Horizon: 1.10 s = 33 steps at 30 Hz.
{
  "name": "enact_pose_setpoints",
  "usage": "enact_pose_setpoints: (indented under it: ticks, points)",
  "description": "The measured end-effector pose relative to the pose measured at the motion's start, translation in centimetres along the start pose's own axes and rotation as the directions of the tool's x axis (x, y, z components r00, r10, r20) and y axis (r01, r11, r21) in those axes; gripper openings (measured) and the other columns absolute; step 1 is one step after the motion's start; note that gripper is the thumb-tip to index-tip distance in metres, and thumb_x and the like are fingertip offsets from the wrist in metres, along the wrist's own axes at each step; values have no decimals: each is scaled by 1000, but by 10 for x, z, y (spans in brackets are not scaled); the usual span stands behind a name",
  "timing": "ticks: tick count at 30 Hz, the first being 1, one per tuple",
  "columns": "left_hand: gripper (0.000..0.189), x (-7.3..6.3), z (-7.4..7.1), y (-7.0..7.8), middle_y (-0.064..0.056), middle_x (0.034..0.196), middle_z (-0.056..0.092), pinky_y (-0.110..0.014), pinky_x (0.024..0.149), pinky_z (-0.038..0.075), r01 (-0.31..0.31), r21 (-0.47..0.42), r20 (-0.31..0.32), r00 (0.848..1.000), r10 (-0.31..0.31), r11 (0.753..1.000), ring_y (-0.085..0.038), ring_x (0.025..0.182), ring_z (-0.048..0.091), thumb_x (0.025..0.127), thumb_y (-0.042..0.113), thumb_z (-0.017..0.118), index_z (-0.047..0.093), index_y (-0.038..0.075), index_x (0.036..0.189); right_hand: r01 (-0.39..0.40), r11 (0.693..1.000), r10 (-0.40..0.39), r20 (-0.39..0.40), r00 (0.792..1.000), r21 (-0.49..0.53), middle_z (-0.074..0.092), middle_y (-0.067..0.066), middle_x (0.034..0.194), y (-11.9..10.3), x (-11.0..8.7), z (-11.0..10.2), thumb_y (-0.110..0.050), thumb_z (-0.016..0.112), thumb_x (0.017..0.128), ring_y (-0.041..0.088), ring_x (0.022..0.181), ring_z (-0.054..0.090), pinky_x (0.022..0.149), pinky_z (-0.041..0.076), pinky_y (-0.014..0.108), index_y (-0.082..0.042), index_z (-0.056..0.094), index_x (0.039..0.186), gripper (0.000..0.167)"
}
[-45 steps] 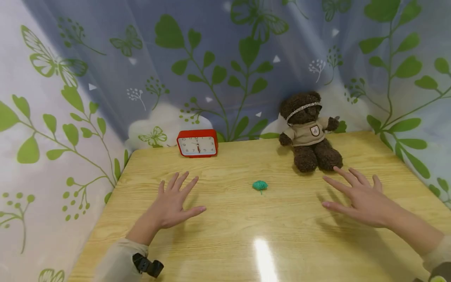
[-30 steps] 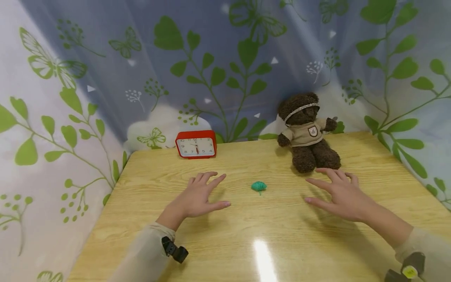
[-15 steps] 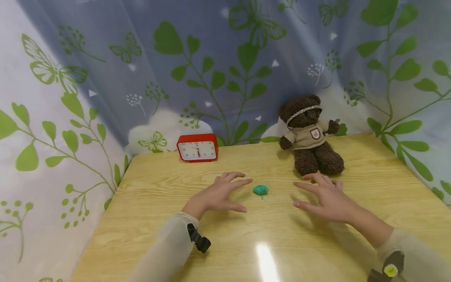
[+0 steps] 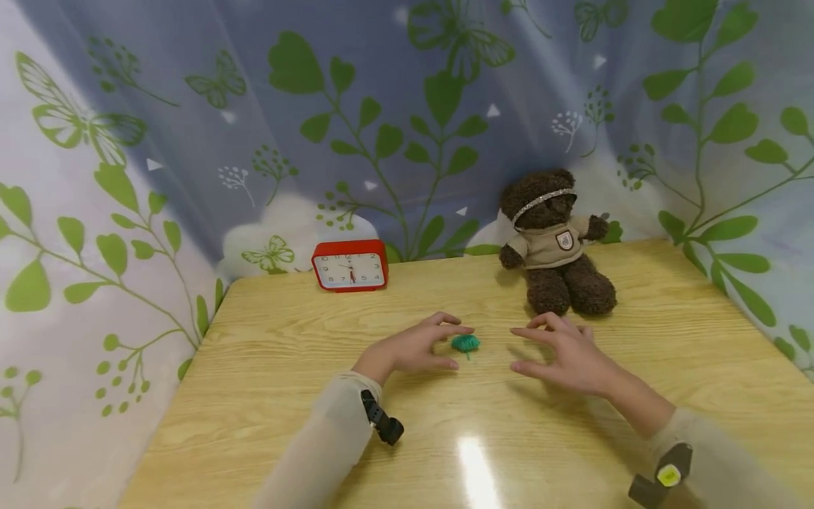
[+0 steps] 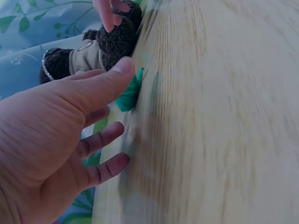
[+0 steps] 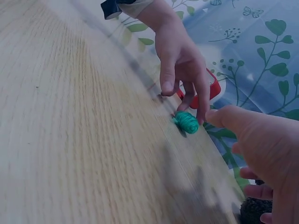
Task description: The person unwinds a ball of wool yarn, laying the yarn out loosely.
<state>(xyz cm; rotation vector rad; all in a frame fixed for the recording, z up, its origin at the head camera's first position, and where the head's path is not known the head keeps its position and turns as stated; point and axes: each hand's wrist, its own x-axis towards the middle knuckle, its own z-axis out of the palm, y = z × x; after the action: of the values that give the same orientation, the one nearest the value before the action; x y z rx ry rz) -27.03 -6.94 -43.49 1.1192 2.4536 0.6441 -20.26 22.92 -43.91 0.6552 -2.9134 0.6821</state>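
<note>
A small bundle of green string [image 4: 466, 343] lies on the wooden table, a short loose end hanging toward the front. Just left of it is my left hand [image 4: 422, 346], thumb and fingers spread apart, the index fingertip overlapping the bundle's top edge in the head view. My right hand [image 4: 566, 357] hovers a little to the right, its fingers apart and pointing at the green string, nothing held. In the left wrist view my thumb partly covers the bundle [image 5: 128, 97]. The right wrist view shows the whole bundle [image 6: 187, 122] between both hands.
A red alarm clock [image 4: 350, 266] stands at the back left of the table [image 4: 267, 339]. At the back right a brown teddy bear [image 4: 553, 244] in a beige shirt sits against the leaf-patterned curtain [image 4: 381, 85].
Both hands have moved inward toward the green string, the left one rightward by a long way and the right one leftward. The string, clock and bear stay in place.
</note>
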Motion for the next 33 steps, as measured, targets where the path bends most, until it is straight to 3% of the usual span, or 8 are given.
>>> enact_pose_setpoints:
  ticks: [6,10,16,20,23,25,28,33]
  points:
    - [58,8,3,2,-6,149,39,-33,106,50,-10,17,5,1000,10,1000,-18,130,49,100,30,61,40,25,154,4,1000,-4,24,1000,11,55,0,124,-3,6,8,-62,67,87,22,109,54,77,28,36,-23,61,138,65]
    - [49,13,4,6,-4,138,47,-28,103,51,3,36,-20,1000,-3,999,-13,116,56,100,28,61,50,24,147,18,999,-19,34,999,29,57,2,123,-7,10,10,-60,68,87,26,111,55,80,33,40,-24,62,138,63]
    - [34,19,6,7,0,120,58,-21,88,49,4,90,-59,998,1,996,-9,96,54,99,24,62,64,18,132,36,996,-40,39,998,85,59,-1,117,-8,15,17,-55,72,86,21,106,56,79,32,38,-24,65,134,58]
    - [33,20,9,4,-1,116,64,-19,83,51,31,-35,-92,995,-34,999,-8,93,58,97,25,65,65,15,129,69,988,-73,25,997,139,62,0,112,-9,16,22,-49,75,86,17,97,59,78,41,35,-18,65,134,57]
    - [33,16,12,7,-1,117,65,-21,83,55,60,-179,-115,990,-81,982,-9,96,64,97,28,67,65,15,127,64,975,-70,21,997,215,63,2,112,-17,13,26,-43,76,87,14,90,58,70,49,26,-12,64,134,57]
    - [32,12,14,10,-1,117,65,-22,81,57,74,-268,-128,985,-112,961,-11,97,66,97,29,67,65,16,127,39,962,-49,30,998,270,64,4,113,-23,10,29,-40,76,88,12,87,58,66,52,22,-9,63,134,57]
    - [32,7,18,14,-3,120,63,-25,80,59,88,-435,-144,976,-166,896,-15,101,68,96,27,68,64,16,126,8,938,-19,27,999,346,67,6,115,-33,7,33,-33,76,90,8,84,61,64,56,20,-7,63,134,53]
    - [34,1,26,13,-10,123,62,-31,82,62,53,-690,-174,956,-236,722,-20,102,71,94,19,71,63,8,126,-21,909,42,-40,998,416,73,8,114,-45,8,36,-23,74,92,6,79,68,66,59,20,-8,66,131,42]
